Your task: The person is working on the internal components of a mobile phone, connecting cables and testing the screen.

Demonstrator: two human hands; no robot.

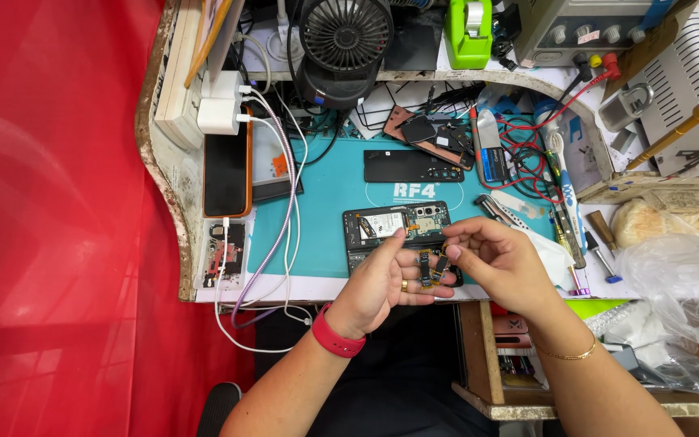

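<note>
Cluttered repair bench [173, 186]: a worn, curved edge runs down its left side, with a red floor beyond it. 1 teal work mat [325, 218] covers the bench centre.

1. Opened phone [396, 224]: lies at the front edge of the mat, back removed, internal boards exposed. The lower part is hidden behind both hands.
2. Left hand [382, 283]: raised over the front edge of the bench, just in front of the opened phone. The fingers are curled together, with thumb and forefinger pinched on a small flex-cable part [425, 269]. A red wristband sits on the wrist.
3. Right hand [502, 260]: held just beside the left hand. Thumb and forefinger close on the same part from the right, at its dark connector end; the remaining fingers are bent inward. A thin gold bracelet sits on the wrist.
4. Black back cover [413, 165]: lies flat at the rear of the mat, apart from the opened phone.
5. Phone in an orange case [226, 168]: lies screen up at the left edge of the bench, beside white chargers [220, 113] and their cables.
6. Black fan [345, 34]: stands at the rear edge.
7. Green tape dispenser [469, 32]: stands right of the fan.
8. Hand tools [564, 202]: grouped near the right edge of the mat.
</note>
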